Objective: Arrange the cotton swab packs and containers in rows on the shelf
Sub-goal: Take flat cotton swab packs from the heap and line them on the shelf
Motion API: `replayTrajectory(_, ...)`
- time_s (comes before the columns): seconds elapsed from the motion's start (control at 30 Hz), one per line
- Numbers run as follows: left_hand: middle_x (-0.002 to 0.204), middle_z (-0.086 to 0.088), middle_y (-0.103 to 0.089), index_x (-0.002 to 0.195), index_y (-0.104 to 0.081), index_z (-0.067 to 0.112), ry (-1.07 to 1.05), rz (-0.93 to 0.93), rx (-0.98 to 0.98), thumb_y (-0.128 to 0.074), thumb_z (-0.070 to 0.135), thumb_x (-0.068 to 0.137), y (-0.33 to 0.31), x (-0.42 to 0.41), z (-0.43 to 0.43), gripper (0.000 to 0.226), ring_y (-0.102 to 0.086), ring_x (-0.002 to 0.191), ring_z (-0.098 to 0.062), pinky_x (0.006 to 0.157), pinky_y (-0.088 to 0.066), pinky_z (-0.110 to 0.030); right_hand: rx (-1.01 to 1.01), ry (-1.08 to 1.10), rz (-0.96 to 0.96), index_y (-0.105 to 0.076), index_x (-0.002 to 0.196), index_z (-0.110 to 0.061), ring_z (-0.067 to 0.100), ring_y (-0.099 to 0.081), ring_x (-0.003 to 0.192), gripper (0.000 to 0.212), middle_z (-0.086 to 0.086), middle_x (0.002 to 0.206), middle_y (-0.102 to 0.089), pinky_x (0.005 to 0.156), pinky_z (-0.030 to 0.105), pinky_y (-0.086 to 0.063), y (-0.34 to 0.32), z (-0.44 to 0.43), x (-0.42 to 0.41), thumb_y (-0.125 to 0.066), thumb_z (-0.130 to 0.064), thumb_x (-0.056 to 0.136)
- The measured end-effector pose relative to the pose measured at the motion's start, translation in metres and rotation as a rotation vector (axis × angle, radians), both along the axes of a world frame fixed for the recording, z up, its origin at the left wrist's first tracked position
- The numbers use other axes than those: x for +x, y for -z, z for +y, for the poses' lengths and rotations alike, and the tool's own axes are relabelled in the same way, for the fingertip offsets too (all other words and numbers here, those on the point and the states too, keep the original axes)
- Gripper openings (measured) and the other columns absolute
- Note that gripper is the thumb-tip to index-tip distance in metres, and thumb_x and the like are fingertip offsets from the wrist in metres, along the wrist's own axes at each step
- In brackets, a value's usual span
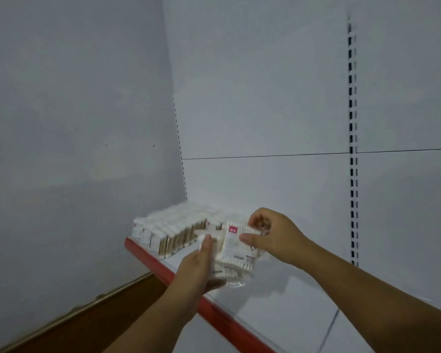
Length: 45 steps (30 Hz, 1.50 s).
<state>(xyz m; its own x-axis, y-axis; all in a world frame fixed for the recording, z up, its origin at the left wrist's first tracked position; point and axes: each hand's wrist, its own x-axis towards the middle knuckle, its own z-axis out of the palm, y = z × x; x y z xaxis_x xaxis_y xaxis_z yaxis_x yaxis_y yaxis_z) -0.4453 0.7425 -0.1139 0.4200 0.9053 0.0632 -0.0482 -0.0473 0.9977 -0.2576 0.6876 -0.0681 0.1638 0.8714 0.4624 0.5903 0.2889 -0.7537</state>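
Over the shelf's (pixel 278 304) red front edge, the left hand (pixel 196 267) cups a stack of swab packs (pixel 231 273) while the right hand (pixel 271 236) pinches the front pack (pixel 236 244) (probably peeling it off to extend the rows (pixel 168 230) filling the left back corner).

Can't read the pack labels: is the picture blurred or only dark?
Head view: dim greyish light, no glare; shelved packs are smeared soft; the stack in the left hand is blurred; the pack pinched by the right hand shows a red tag, print unreadable; wall slots bend slightly.
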Motion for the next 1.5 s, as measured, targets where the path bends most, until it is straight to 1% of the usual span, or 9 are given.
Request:
replayTrajectory(0.2,0.091,-0.013,-0.075,0.096,-0.074,0.016,-0.151,-0.219,-0.156,-0.054,0.059,0.081,0.021,-0.034,0.099,0.049,-0.072,0.072,-0.026,0.057,-0.054,-0.034,0.090,0.232,-0.096,-0.054,0.076,-0.028,0.004,-0.054,0.065,0.028,-0.013,0.077,-0.060,0.058,0.022,-0.042,0.015,0.097,0.002,-0.081,-0.034,0.072)
replayTrajectory(0.47,0.100,-0.016,-0.073,0.100,-0.076,0.017,0.155,-0.516,-0.295,-0.057,0.050,0.073,0.043,-0.024,0.182,0.047,-0.072,0.084,-0.030,0.063,-0.056,-0.041,0.031,0.479,-0.538,-0.046,0.085,-0.034,0.006,-0.044,0.070,0.035,-0.015,0.077,-0.046,0.055,0.018,-0.029,0.064,0.217,-0.015,-0.073,-0.051,0.073)
replayTrajectory(0.63,0.113,-0.015,-0.070,0.119,-0.068,0.014,0.337,-0.535,-0.366,-0.058,0.043,0.076,0.042,-0.005,0.227,0.053,-0.070,0.096,-0.029,0.064,-0.057,-0.039,0.173,0.554,-0.729,-0.058,0.071,-0.017,0.023,-0.053,0.070,0.016,0.001,0.072,-0.055,0.061,0.034,-0.039,0.079,0.268,-0.013,-0.066,-0.031,0.067)
replayTrajectory(0.83,0.106,-0.015,-0.073,0.102,-0.077,0.016,0.465,-0.572,-0.473,-0.064,0.043,0.069,0.052,0.031,0.259,0.044,-0.073,0.088,-0.027,0.059,-0.058,-0.037,0.330,0.614,-0.780,-0.067,0.073,-0.014,0.020,-0.061,0.081,0.024,0.003,0.084,-0.067,0.066,0.037,-0.051,0.076,0.268,-0.011,-0.086,-0.013,0.058)
replayTrajectory(0.9,0.106,-0.014,-0.073,0.105,-0.075,0.013,0.456,-0.633,-0.490,-0.071,0.040,0.059,0.058,0.034,0.263,0.054,-0.073,0.085,-0.026,0.056,-0.058,-0.037,0.404,0.566,-0.590,-0.069,0.082,-0.014,0.013,-0.054,0.087,0.007,0.002,0.089,-0.067,0.076,0.029,-0.045,0.070,0.249,-0.009,-0.065,-0.020,0.082)
replayTrajectory(1.03,0.100,-0.012,-0.074,0.091,-0.080,0.020,0.496,-0.585,-0.428,-0.066,0.042,0.062,0.059,0.036,0.259,0.039,-0.073,0.081,-0.022,0.056,-0.057,-0.032,0.136,0.209,0.102,-0.064,0.092,-0.028,0.010,-0.061,0.070,0.041,0.000,0.079,-0.065,0.062,0.026,-0.050,0.072,0.210,-0.013,-0.034,-0.055,0.089)
replayTrajectory(1.2,0.099,-0.018,-0.073,0.093,-0.079,0.016,0.475,-0.435,-0.408,-0.059,0.048,0.065,0.059,0.034,0.257,0.047,-0.072,0.076,-0.028,0.061,-0.060,-0.038,-0.220,0.080,-0.052,-0.058,0.095,-0.038,0.028,-0.068,0.079,0.036,0.006,0.088,-0.071,0.071,0.046,-0.057,0.055,0.209,-0.004,-0.068,-0.059,0.068)
replayTrajectory(1.33,0.107,-0.016,-0.072,0.096,-0.078,0.014,0.401,-0.334,-0.402,-0.060,0.045,0.066,0.060,0.032,0.253,0.047,-0.072,0.089,-0.029,0.079,-0.056,-0.044,-0.290,0.048,-0.112,-0.063,0.081,-0.029,0.005,-0.062,0.066,0.020,-0.007,0.076,-0.069,0.068,0.031,-0.052,0.039,0.197,0.015,-0.081,-0.036,0.073)
replayTrajectory(1.5,0.098,-0.016,-0.074,0.089,-0.079,0.008,0.325,-0.333,-0.441,-0.062,0.042,0.068,0.061,0.030,0.252,0.043,-0.073,0.076,-0.026,0.059,-0.060,-0.037,-0.293,0.133,-0.120,-0.058,0.075,-0.023,0.011,-0.058,0.063,0.019,-0.006,0.067,-0.061,0.070,0.042,-0.054,0.029,0.187,0.027,-0.072,-0.012,0.080)
